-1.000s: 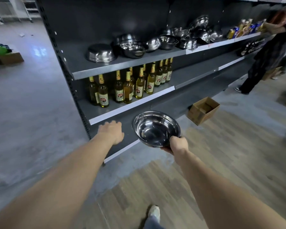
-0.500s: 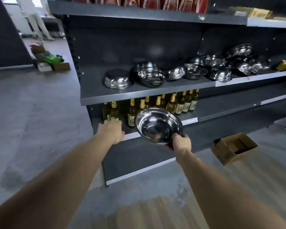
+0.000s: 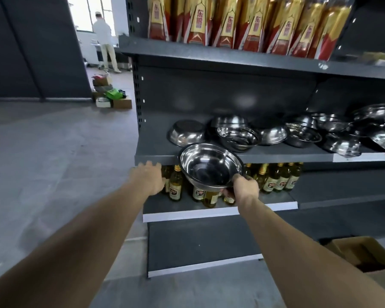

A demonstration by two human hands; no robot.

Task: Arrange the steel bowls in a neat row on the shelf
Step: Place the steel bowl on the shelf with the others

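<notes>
My right hand (image 3: pixel 242 186) grips the near rim of a shiny steel bowl (image 3: pixel 210 166), held tilted toward me just in front of the grey middle shelf (image 3: pixel 276 155). My left hand (image 3: pixel 148 176) is stretched out below the shelf's left front edge, fingers extended, holding nothing. On the shelf an upturned bowl (image 3: pixel 186 133) lies at the left, an upright bowl (image 3: pixel 238 136) sits beside it, and several more steel bowls (image 3: pixel 342 134) are jumbled toward the right.
Glass bottles with gold caps (image 3: pixel 273 178) stand on the shelf below. Red and gold packets (image 3: pixel 242 21) fill the top shelf. An open cardboard box (image 3: pixel 365 254) sits on the floor at right. Boxes and bags (image 3: pixel 111 96) lie far left, near a person (image 3: pixel 103 38).
I have stepped closer and my view has risen. My right hand has lifted the bowl up to the bowl shelf's front edge. My left hand has risen with it and opened its fingers.
</notes>
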